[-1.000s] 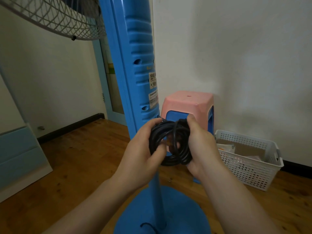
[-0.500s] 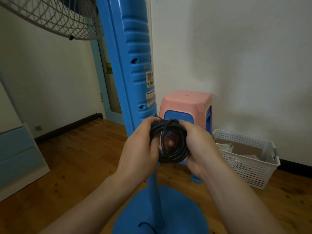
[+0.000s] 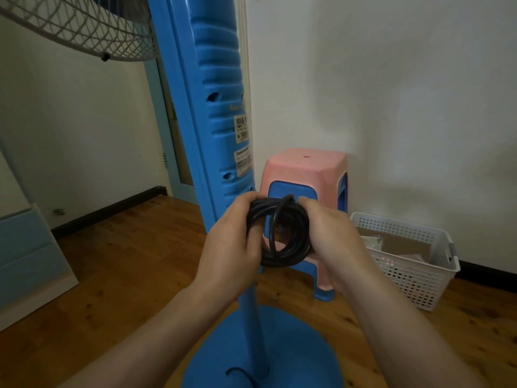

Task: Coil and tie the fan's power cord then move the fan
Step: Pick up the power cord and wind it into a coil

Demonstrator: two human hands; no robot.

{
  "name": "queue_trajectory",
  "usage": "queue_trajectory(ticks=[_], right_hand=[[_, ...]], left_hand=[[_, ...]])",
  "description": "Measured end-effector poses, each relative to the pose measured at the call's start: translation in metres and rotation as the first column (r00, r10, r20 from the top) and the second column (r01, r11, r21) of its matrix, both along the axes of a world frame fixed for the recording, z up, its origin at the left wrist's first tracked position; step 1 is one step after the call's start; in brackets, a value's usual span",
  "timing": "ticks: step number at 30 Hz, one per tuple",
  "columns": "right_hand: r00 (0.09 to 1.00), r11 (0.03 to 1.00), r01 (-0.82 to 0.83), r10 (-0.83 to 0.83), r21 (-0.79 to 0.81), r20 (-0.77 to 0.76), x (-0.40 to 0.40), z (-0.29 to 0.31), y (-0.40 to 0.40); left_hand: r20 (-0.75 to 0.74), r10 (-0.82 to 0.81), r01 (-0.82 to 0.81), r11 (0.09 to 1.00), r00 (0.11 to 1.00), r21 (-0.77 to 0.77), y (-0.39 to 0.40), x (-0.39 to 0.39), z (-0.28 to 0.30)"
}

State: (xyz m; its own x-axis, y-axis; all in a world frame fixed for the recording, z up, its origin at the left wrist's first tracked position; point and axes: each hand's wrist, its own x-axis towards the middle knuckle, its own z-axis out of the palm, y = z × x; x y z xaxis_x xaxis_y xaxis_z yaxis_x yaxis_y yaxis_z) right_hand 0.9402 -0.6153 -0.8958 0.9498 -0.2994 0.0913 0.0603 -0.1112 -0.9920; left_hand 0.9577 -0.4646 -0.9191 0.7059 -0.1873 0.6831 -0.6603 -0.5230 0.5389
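Note:
A blue standing fan (image 3: 215,113) rises in front of me, its round base (image 3: 279,354) on the wooden floor and its wire grille (image 3: 78,29) at the top left. The black power cord (image 3: 288,247) is wound into a small coil held in front of the fan's pole. My left hand (image 3: 232,247) grips the coil's left side. My right hand (image 3: 333,236) grips its right side, thumb on top. One strand crosses over the front of the coil. A short piece of cord shows at the base.
A pink stool stacked on a blue one (image 3: 307,175) stands behind the fan by the white wall. A white perforated basket (image 3: 411,261) with cardboard sits on the floor to the right. A light blue cabinet (image 3: 25,256) is at the left.
Both hands have kept hold of the coil and stayed near the pole. A strand now lies wrapped across the coil's front, and the coil looks tighter.

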Motion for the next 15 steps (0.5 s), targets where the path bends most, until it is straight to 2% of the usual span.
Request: queue_trajectory(ticks=[6,9,11,15], right_hand=[[0.993,0.995,-0.100,0.099,0.007,0.062,0.0020,-0.0050,-0.0005],[0.983,0.972,-0.168,0.153,0.166,0.100,-0.0004,-0.0038,0.0001],[0.979,0.969,-0.138,0.102,0.204,0.177,-0.0012,-0.0036,-0.0019],[0.926,0.999,0.010,-0.022,0.035,0.376,-0.0055,0.0001,-0.0035]], left_hand=[[0.000,-0.035,0.035,0.999,0.999,-0.018,0.0016,0.0023,-0.0006],[0.001,-0.042,0.042,0.999,0.999,-0.006,0.0046,0.0024,-0.0008],[0.015,-0.038,0.038,0.999,0.999,0.002,0.0049,0.0021,0.0005],[0.013,-0.037,0.037,0.999,0.999,-0.020,0.0048,0.0020,0.0003]])
